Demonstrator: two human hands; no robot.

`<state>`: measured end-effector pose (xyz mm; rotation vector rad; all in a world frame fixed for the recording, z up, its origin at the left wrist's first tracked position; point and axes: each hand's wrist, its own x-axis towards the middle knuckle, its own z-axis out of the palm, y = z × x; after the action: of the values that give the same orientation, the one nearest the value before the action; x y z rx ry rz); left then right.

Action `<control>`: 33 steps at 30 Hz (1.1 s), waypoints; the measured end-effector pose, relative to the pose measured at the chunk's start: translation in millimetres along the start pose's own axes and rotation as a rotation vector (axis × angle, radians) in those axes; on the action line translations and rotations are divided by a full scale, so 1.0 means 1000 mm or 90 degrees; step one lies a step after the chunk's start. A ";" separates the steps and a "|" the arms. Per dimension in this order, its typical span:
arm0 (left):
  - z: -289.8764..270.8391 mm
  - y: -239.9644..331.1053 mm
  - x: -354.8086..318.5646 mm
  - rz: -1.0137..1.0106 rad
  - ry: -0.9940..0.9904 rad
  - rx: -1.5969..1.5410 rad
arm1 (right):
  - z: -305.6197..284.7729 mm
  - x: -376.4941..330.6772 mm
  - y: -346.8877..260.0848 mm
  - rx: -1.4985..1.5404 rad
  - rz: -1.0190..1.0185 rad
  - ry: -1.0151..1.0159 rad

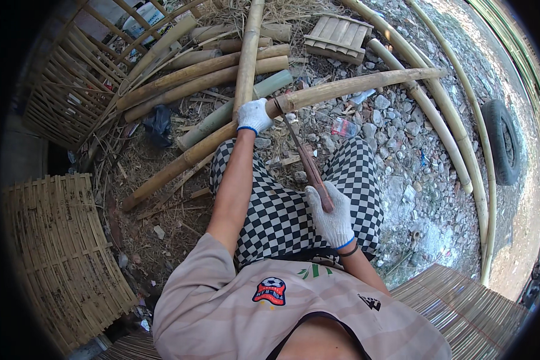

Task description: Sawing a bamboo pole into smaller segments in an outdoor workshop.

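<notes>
My left hand, in a white knitted glove, grips a thick tan bamboo pole that slants across in front of my knees. Just right of that hand is a dark notch on the pole, and its right stretch continues at a slightly different angle. In my right hand, also gloved, is the long brown wooden handle of a narrow-bladed tool. Its thin blade reaches up to the pole beside the notch; whether it is a saw or a knife I cannot tell. Another bamboo pole meets the gripped one near my left hand.
Several cut bamboo lengths lie at the far left, near a slatted bamboo frame. A woven bamboo panel is at the left. A small slatted block, long poles and a tyre rest over rubble to the right.
</notes>
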<state>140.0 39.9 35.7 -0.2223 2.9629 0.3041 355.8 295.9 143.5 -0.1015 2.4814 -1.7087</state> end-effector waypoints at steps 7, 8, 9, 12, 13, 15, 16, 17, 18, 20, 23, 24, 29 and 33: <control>0.008 0.005 0.006 0.037 -0.006 0.009 | 0.038 0.075 0.018 -0.015 -0.038 0.034; 0.016 0.012 0.007 0.045 -0.009 0.005 | 0.043 0.098 0.030 -0.044 -0.030 0.031; 0.019 0.003 0.007 0.045 -0.015 0.013 | 0.045 0.097 0.029 -0.042 -0.027 0.022; 0.015 -0.014 0.001 0.023 -0.015 0.010 | 0.027 0.054 0.008 0.013 -0.030 -0.015; 0.009 -0.018 0.000 0.022 -0.021 -0.002 | 0.011 0.033 -0.010 -0.026 0.035 -0.043; 0.009 -0.014 0.004 0.023 -0.008 -0.019 | 0.012 0.022 0.011 0.035 0.003 -0.004; 0.012 -0.017 0.004 0.020 -0.010 -0.020 | 0.015 0.026 0.003 0.013 0.008 -0.002; 0.015 -0.008 0.012 0.046 -0.017 -0.013 | 0.022 0.044 0.010 -0.013 -0.013 0.007; 0.019 0.001 0.017 0.072 -0.024 -0.006 | 0.032 0.068 0.025 -0.038 -0.033 0.017; 0.020 -0.003 0.019 0.069 -0.025 0.000 | 0.045 0.098 0.034 -0.027 -0.041 0.019; 0.024 -0.013 0.015 0.050 -0.038 0.003 | 0.029 0.056 0.018 -0.045 -0.020 -0.016; 0.017 -0.017 0.016 0.041 -0.032 0.000 | 0.012 0.037 -0.006 -0.012 0.026 -0.039; 0.008 -0.007 0.011 0.077 -0.038 0.015 | 0.001 0.016 0.002 -0.018 -0.006 -0.006; 0.003 0.003 0.016 0.031 -0.047 -0.001 | 0.039 0.099 0.036 -0.061 -0.078 0.023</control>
<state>124.7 41.3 30.3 -0.1370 2.8982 0.3146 264.4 260.4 89.5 -0.2386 2.6344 -1.6484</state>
